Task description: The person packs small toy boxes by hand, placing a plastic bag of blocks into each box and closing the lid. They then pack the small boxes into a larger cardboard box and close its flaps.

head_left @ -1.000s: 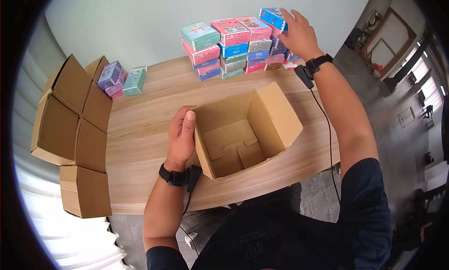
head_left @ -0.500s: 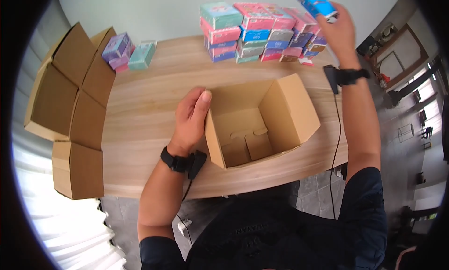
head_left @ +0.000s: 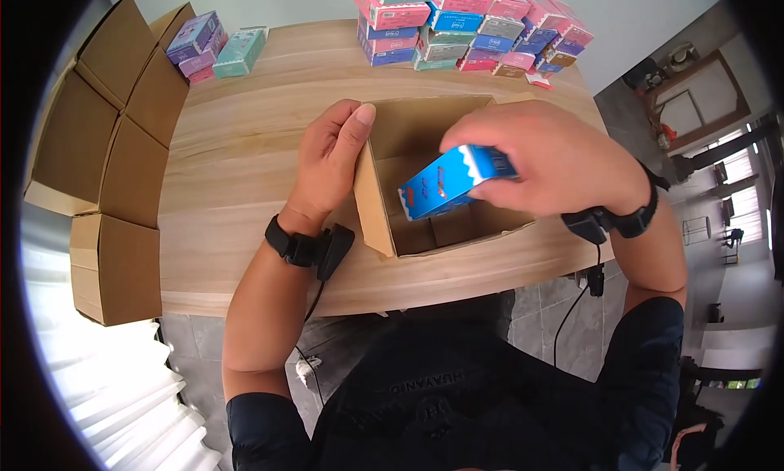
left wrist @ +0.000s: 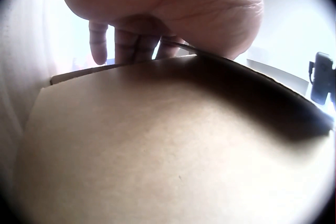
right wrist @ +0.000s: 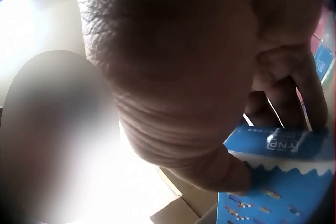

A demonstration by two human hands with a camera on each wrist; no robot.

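An open-topped cardboard carton stands on the wooden table in front of me. My left hand grips its left side at the rim, thumb on top; in the left wrist view the fingers reach past the cardboard edge. Over the carton's opening, my right hand holds a small blue box with a white scalloped edge. That box tilts down to the left, its lower end inside the opening. In the right wrist view the thumb presses one face of the blue box and the other fingers lie behind it.
Stacks of small pink, teal, blue and purple boxes stand at the table's back. Several more boxes sit at the back left. Along the left edge are more brown cartons. A cable hangs from my right wrist.
My right hand took the blue box from the top of the right-hand stack, lifted it, and brought it down and toward me into the carton's opening. The left hand keeps its grip.
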